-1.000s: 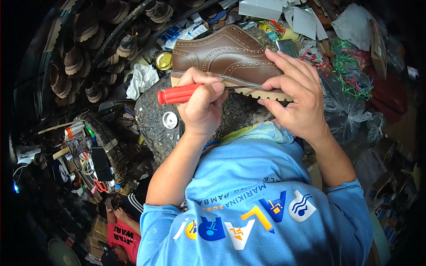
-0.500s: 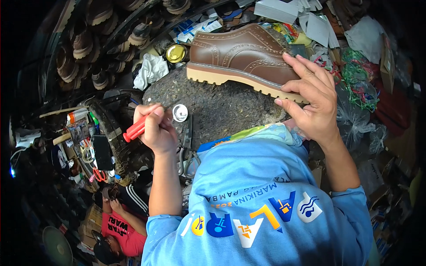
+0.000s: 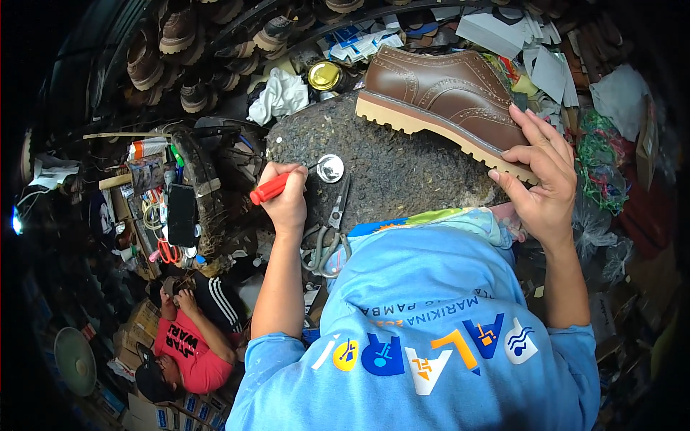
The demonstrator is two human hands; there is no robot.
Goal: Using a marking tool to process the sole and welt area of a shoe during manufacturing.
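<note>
My left hand (image 3: 289, 205) is closed around the red handle of a thin-shafted tool (image 3: 267, 189). The tool's dark tip reaches into a small round white container (image 3: 330, 167), whose contents I cannot make out. On the far right of the dark rough block (image 3: 309, 140), a brown leather brogue shoe (image 3: 449, 93) lies with its thick tan lugged sole turned toward me. My right hand (image 3: 546, 172) grips its toe, thumb at the sole and fingers over the upper. Beside the container lie grey-handled scissors (image 3: 336, 226).
A gold-lidded tin (image 3: 325, 75) and a crumpled white cloth (image 3: 280, 97) sit past the block. More shoes (image 3: 178, 32) line the upper left. A side surface with a black phone (image 3: 182, 214) and red scissors (image 3: 169, 251) is at left. A person in red (image 3: 194, 345) sits lower left.
The view has shifted, so everything sits further right. The red-handled tool has turned flatter, its tip now in the white container. My right hand keeps its hold on the shoe.
</note>
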